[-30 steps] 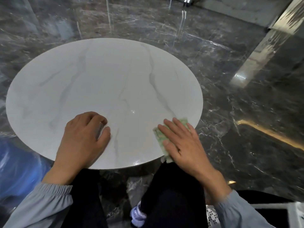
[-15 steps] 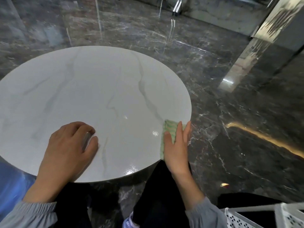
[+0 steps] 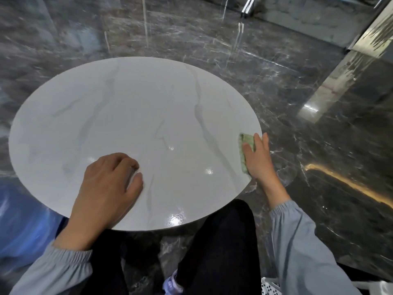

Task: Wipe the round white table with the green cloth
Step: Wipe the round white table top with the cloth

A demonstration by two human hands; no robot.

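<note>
Floor of dark veined stone (image 3: 297,81) fills the far and right side of the view, and the round white surface (image 3: 136,116) with grey veining stands on it just in front of the person's knees. Nothing lies on the surface except the two hands and the cloth. The left hand (image 3: 106,188) rests on the near left part with its fingers loosely bent, holding nothing; it seems to serve as a brace. The right hand (image 3: 258,160) lies flat with straight fingers at the far right rim, fingertips reaching just past the edge, and presses the green cloth (image 3: 246,141) down there. The cloth is folded small and mostly covered by the palm, with one strip showing to the left of the fingers. The wiping stroke itself looks to be the step in hand, now at the right rim. The next move probably calls for drawing the cloth back inward, or on along the rim, under even pressure so that it does not slide off the edge. The wide middle and left may need passes too.
</note>
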